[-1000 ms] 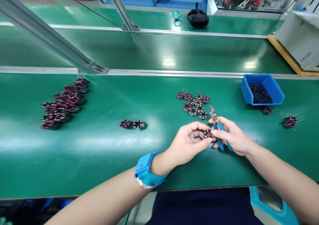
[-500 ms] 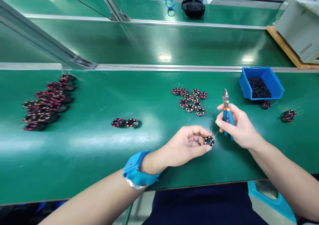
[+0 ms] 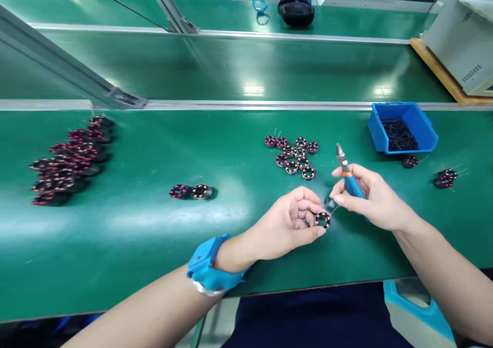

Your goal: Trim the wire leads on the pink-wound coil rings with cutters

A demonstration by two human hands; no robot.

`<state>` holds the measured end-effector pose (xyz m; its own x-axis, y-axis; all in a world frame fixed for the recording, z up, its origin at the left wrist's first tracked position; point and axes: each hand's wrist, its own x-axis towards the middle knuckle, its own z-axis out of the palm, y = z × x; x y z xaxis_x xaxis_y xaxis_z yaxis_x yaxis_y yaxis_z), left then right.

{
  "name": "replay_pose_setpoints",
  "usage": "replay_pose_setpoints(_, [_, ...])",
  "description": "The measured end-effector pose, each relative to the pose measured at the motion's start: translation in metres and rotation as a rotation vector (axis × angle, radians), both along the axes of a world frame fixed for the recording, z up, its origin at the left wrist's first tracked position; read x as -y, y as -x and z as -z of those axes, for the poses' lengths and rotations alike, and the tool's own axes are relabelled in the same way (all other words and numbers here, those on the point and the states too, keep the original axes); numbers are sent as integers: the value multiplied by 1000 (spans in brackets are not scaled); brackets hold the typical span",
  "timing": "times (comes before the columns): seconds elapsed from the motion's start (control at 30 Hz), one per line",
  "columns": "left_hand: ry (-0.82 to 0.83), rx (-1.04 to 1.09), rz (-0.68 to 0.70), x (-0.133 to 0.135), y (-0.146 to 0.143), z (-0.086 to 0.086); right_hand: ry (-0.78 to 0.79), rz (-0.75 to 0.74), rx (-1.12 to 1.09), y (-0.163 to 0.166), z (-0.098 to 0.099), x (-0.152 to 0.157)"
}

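My left hand pinches a small wound coil ring between thumb and fingers, just above the green bench mat. Thin wire leads stick up from the ring. My right hand grips blue-handled cutting pliers, jaws pointing up and away, and its fingertips sit close to the ring's leads. A blue strap is on my left wrist.
A cluster of several coil rings lies just beyond my hands. Two rings sit mid-mat, a larger pile at the left, a few more at the right. A blue bin holds dark wire pieces. A metal rail borders the belt.
My right hand drew the pliers away from the ring, then came back down and leftward toward its leads. My left hand kept hold of the ring, lowering it slightly.
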<state>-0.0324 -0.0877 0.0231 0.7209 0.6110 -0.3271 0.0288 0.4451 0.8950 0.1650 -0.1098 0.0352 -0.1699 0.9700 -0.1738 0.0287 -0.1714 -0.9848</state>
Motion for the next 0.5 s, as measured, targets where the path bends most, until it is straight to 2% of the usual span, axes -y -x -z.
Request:
replay_pose_setpoints(0.13, [8, 18, 4, 0, 0, 0, 25, -95, 19, 8, 2, 3])
replay_pose_setpoints(0.23, [14, 3, -3, 0, 0, 1, -47, -4, -24, 8, 1, 2])
replay_pose_setpoints(0.33, [24, 8, 3, -1, 0, 2, -99, 68, -33, -7, -5, 1])
replay_pose_setpoints(0.4, [42, 12, 23, -2, 3, 1, -49, -7, -8, -21, -9, 0])
replay_pose_setpoints(0.5, [83, 12, 88, -7, 12, -1, 133, -219, 0, -38, -13, 1])
